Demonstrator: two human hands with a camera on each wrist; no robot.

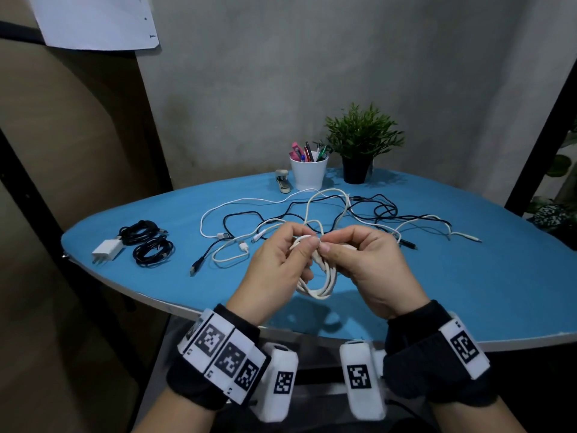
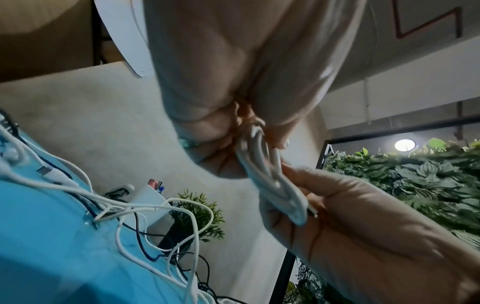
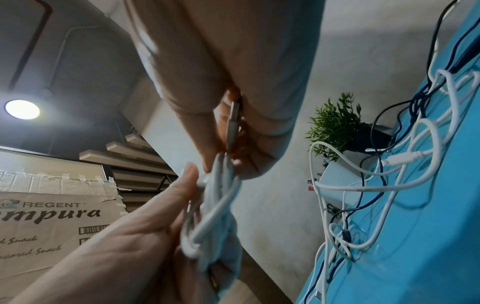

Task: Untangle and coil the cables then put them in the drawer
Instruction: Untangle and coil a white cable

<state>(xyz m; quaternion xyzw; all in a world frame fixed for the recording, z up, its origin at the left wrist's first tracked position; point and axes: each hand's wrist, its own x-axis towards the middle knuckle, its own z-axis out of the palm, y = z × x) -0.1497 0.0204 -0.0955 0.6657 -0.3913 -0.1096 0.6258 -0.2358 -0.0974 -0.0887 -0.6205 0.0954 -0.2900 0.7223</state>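
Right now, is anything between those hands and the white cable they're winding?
No. The left hand and the right hand both already grip the coiled white cable, held above the blue table. The drawer is not in view, so that path cannot be judged.

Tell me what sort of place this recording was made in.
Probably a small indoor desk corner, perhaps an office or storeroom: a blue table against a bare grey wall, a cup of pens, a potted plant, and a taped cardboard box nearby.
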